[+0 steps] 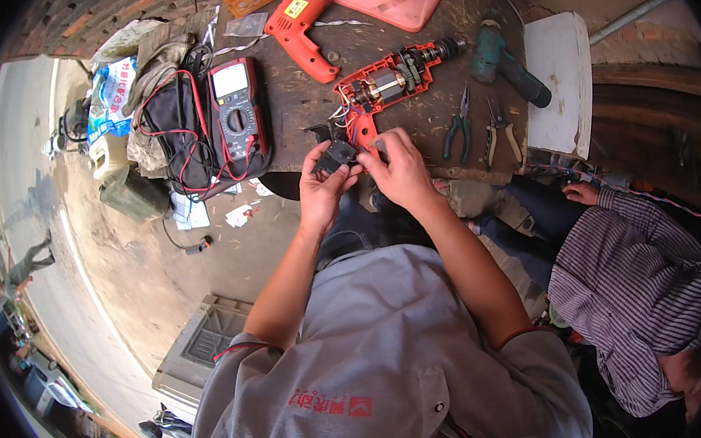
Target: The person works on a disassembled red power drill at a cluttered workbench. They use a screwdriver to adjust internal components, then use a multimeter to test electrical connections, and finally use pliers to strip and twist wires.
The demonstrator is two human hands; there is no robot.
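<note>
My left hand (322,190) grips a black trigger switch (335,157) at the near edge of the workbench (292,124). Thin coloured wires run from the switch area to an opened electric drill (393,87), which lies in its orange housing half with copper motor and chuck exposed. Thumb and fingers of my right hand (396,167) are pinched together beside the switch, by the drill's handle; what lies between them is too small to make out. The other orange housing half (300,27) rests farther back on the bench.
Left of the drill, a red-and-black multimeter (238,116) lies on a dark bag (185,137) with its leads looped. To the right are pliers (458,130), wire strippers (500,132) and a green cordless drill (504,64). A person in a checked shirt (632,294) sits at my right.
</note>
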